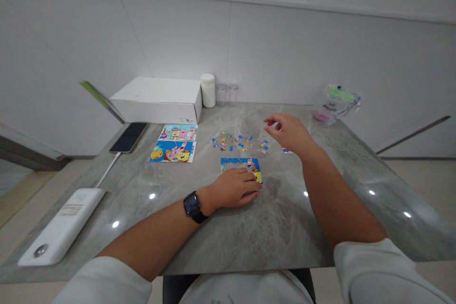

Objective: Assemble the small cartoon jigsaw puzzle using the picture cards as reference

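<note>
A partly assembled jigsaw puzzle point(227, 162) with a blue and yellow cartoon picture lies in front of me, grey tabletop showing through a gap in it. My left hand point(237, 187) rests flat over its lower part, fingers stretched out, covering much of it. Loose jigsaw pieces point(245, 145) are scattered just beyond the puzzle. Raised at the right of these pieces, my right hand point(287, 133) has its thumb and forefinger apart, and I see nothing between them. A small colourful item point(287, 150) shows partly from behind that hand; its kind is unclear.
Two cartoon picture cards point(173, 152) lie left of the pieces. Behind them stand a white box point(156, 99), a white bottle point(208, 90) and two clear glasses point(233, 94). A phone point(128, 137) is cabled to a white power bank point(62, 225). A plastic bag point(337, 104) lies back right.
</note>
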`<action>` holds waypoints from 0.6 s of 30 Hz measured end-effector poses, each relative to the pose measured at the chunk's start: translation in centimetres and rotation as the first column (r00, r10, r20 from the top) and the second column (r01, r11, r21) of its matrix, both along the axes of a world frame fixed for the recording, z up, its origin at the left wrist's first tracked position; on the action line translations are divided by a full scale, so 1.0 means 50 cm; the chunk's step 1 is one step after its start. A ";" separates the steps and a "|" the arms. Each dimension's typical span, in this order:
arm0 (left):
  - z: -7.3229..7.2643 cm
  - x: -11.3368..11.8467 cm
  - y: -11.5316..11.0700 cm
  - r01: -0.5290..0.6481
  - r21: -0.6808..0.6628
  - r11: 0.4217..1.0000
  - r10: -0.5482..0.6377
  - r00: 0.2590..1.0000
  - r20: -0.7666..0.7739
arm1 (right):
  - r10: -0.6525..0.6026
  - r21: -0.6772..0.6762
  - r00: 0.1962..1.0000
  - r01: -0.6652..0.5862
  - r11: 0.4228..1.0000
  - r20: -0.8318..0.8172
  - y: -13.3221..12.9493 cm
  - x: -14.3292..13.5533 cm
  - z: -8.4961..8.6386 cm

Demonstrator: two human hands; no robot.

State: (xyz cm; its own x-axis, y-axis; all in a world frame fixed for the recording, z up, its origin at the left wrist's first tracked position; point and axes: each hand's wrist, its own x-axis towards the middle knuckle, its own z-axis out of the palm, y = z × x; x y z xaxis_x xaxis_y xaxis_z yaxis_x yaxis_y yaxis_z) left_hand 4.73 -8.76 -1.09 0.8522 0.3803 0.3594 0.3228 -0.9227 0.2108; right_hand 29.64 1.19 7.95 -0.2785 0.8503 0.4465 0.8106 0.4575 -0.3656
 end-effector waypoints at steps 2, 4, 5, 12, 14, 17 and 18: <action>0.000 -0.001 0.002 0.013 0.004 1.000 -0.013 1.000 0.009 | 0.010 -0.010 1.000 -0.010 1.000 0.030 0.005 -0.012 0.028; 0.000 -0.001 0.003 0.025 0.012 1.000 -0.025 0.999 0.022 | 0.009 -0.045 0.997 -0.006 0.999 0.073 0.003 -0.025 0.050; 0.000 -0.001 0.004 0.033 0.015 0.999 -0.033 0.999 0.024 | 0.000 -0.073 0.995 0.008 0.997 0.103 0.000 -0.031 0.057; -0.001 0.001 0.004 0.091 0.007 0.996 -0.091 0.996 0.023 | -0.029 -0.347 0.927 0.168 0.923 0.374 0.008 -0.017 0.029; 0.000 0.002 0.004 0.100 0.007 0.995 -0.100 0.995 0.027 | -0.025 -0.392 0.898 0.216 0.894 0.439 0.020 0.006 0.017; 0.003 0.002 0.004 0.106 0.000 0.994 -0.106 0.994 0.031 | -0.039 -0.406 0.873 0.265 0.875 0.486 0.035 0.045 0.012; 0.003 0.002 0.004 0.109 -0.005 0.994 -0.109 0.993 0.034 | -0.045 -0.407 0.871 0.274 0.872 0.490 0.039 0.056 0.012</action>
